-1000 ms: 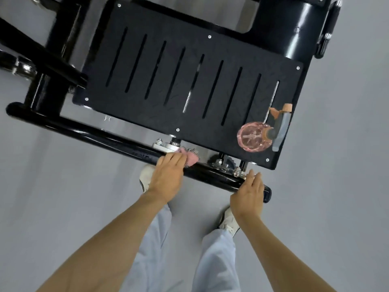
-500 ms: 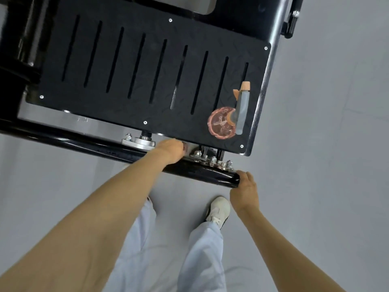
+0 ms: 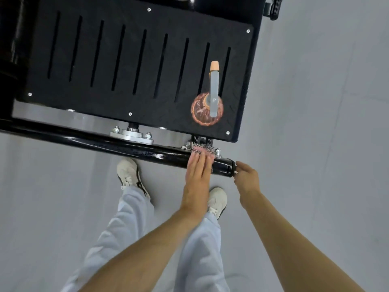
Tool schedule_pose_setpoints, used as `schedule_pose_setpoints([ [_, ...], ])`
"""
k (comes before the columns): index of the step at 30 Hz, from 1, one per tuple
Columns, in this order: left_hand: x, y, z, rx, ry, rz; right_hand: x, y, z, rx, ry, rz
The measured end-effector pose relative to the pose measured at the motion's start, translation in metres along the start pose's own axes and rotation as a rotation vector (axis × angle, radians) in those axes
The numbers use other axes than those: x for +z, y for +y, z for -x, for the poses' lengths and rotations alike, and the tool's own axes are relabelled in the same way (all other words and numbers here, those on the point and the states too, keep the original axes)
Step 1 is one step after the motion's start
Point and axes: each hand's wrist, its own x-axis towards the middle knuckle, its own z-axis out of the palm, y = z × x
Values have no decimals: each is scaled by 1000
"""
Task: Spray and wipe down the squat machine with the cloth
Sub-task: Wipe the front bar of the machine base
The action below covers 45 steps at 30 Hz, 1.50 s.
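Pressing the left grip (image 3: pixel 199 173) flat, fingers straight and together, onto the pink mesh cloth (image 3: pixel 203 149), pinning it against the black lower bar (image 3: pixel 126 147) of the squat machine (image 3: pixel 12 39); spread wide, curling round nothing. Leaving a strip of the cloth peeking out just past the fingertips, beside the bolts on the bar. Touching the bar's end cap with the right grip (image 3: pixel 246 178), just right of the left grip, fingers loosely bent, holding nothing. Leaving the pink spray bottle (image 3: pixel 207 108) standing upright beyond the left grip, on the near right corner of the slotted black footplate (image 3: pixel 126 60), nozzle pointing away. Standing in white shoes (image 3: pixel 129 171) on the grey floor (image 3: pixel 315 144), below both grips.
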Motion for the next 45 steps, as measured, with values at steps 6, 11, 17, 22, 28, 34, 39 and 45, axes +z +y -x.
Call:
schedule_pose_setpoints([
  [6, 36, 30, 8, 297, -231, -420, -18, 14, -9, 90, -133, -230],
  [11, 17, 66, -49, 249, -459, -421, -31, 20, -10, 154, -145, -315],
  [17, 3, 89, -127, -36, -991, -358, -33, 19, -14, 112, -190, -147],
  [22, 25, 90, -115, -5, -799, -421, -27, 20, -11, 75, -219, -201],
  [28, 28, 29, -55, 417, -177, -108, -36, 22, -10, 139, -200, -177],
  [34, -13, -78, -22, 543, -209, -346, -13, 12, -6, 103, -156, -56],
  [39, -55, -142, 4, -191, 94, -60, 1, 9, 0, 60, -66, 61],
  [45, -5, -42, -16, -593, 356, 252, 4, 9, 20, -230, 48, 251],
])
